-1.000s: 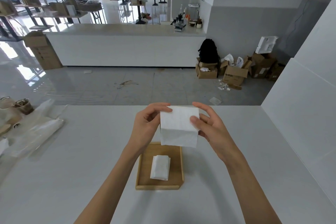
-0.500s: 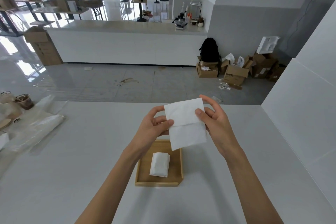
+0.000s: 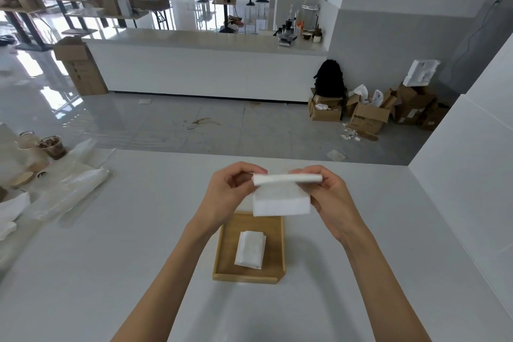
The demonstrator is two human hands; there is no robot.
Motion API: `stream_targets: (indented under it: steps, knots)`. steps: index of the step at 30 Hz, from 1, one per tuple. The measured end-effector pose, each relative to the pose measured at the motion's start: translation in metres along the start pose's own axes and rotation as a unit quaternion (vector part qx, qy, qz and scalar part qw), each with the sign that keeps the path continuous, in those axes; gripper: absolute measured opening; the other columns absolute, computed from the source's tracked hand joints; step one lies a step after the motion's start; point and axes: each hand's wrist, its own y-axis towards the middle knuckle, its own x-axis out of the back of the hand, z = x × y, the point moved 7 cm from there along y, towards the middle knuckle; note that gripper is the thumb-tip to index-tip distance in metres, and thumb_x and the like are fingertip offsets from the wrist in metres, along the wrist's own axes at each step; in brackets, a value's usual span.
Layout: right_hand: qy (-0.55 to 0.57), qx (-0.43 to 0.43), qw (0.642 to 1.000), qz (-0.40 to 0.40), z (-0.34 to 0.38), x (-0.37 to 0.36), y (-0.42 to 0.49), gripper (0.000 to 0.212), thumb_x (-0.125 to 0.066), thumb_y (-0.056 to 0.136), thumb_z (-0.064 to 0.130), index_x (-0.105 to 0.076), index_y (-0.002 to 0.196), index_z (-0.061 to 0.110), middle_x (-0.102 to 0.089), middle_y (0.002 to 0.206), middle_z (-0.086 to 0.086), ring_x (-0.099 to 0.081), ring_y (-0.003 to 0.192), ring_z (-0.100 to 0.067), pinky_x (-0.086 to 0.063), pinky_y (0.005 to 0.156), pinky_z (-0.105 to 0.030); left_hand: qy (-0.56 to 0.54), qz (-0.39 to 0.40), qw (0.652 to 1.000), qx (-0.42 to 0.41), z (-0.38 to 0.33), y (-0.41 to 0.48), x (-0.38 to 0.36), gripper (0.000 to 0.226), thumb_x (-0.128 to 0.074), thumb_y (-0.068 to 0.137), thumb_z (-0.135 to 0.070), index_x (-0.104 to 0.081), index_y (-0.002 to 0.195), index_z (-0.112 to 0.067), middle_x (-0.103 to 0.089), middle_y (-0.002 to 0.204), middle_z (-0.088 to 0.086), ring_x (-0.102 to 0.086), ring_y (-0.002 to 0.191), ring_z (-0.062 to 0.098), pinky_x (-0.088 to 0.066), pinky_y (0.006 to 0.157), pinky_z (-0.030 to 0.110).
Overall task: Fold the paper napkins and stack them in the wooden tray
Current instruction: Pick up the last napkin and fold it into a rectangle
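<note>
Above wooden tray [image 3: 224, 244], my left hand [image 3: 224, 197] and right hand [image 3: 330, 197] pinch napkin [image 3: 280, 200] mid-fold; I judge edges need aligning before creasing, then stacking on folded napkin [image 3: 249, 249].

napkin [image 3: 281, 200]: top half folded over since before; fold ridge now between both hands

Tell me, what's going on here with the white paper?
A person is folding a paper napkin in the air. The left hand pinches its left end and the right hand its right end, with the top part bent over. It is held just above a wooden tray on the white counter. One folded napkin already lies in the tray.
</note>
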Motion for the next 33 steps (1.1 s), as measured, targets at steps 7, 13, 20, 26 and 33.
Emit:
stream_targets:
  steps: [7, 13, 20, 26, 33]
  knots:
    - [-0.046, 0.079, 0.996, 0.011, 0.016, -0.010, 0.000, 0.031, -0.059, 0.094, -0.006, -0.072, 0.079, 0.018, -0.076, 0.097, 0.008, -0.069, 0.096, -0.005, -0.049, 0.057, -0.015, -0.093, -0.049, 0.994, 0.009, 0.002, -0.005, 0.011, 0.027, -0.058, 0.093, 0.009, -0.073, 0.087, -0.013, -0.075, 0.112, -0.002, -0.069, 0.105, 0.016, -0.054, 0.083, 0.032]
    - [-0.082, 0.125, 0.989, 0.012, 0.024, -0.010, 0.000, 0.031, -0.059, 0.092, -0.009, -0.073, 0.079, 0.014, -0.074, 0.095, 0.008, -0.068, 0.094, -0.007, -0.051, 0.061, -0.014, -0.188, 0.020, 0.974, 0.123, 0.017, -0.014, 0.001, 0.030, -0.045, 0.105, -0.014, -0.060, 0.130, -0.009, -0.072, 0.110, 0.004, -0.068, 0.095, 0.019, -0.057, 0.074, 0.028]
    - [-0.137, 0.126, 0.981, 0.052, 0.022, -0.007, 0.004, 0.034, -0.055, 0.095, -0.008, -0.076, 0.085, 0.017, -0.076, 0.102, 0.003, -0.069, 0.100, -0.015, -0.056, 0.070, -0.027, -0.135, 0.031, 0.978, 0.158, 0.021, -0.016, -0.007, 0.023, -0.063, 0.097, -0.013, -0.068, 0.119, -0.010, -0.073, 0.098, 0.007, -0.068, 0.086, 0.016, -0.057, 0.070, 0.025]
    - [-0.039, -0.036, 0.994, 0.096, 0.003, -0.014, 0.005, 0.029, -0.041, 0.103, 0.036, -0.065, 0.119, 0.033, -0.067, 0.119, -0.005, -0.066, 0.101, -0.019, -0.060, 0.071, -0.033, -0.060, -0.045, 0.990, 0.119, 0.020, -0.014, 0.001, 0.021, -0.069, 0.092, -0.005, -0.071, 0.107, -0.019, -0.072, 0.111, 0.008, -0.070, 0.096, 0.020, -0.057, 0.078, 0.037]
    - [-0.136, 0.036, 0.989, 0.052, 0.008, -0.013, 0.008, 0.040, -0.070, 0.092, 0.011, -0.060, 0.126, 0.029, -0.074, 0.100, -0.002, -0.072, 0.095, -0.020, -0.060, 0.072, -0.029, -0.036, -0.002, 0.989, 0.141, 0.023, -0.020, -0.001, 0.025, -0.066, 0.095, -0.012, -0.066, 0.119, -0.020, -0.067, 0.110, 0.019, -0.070, 0.094, 0.021, -0.058, 0.073, 0.029]
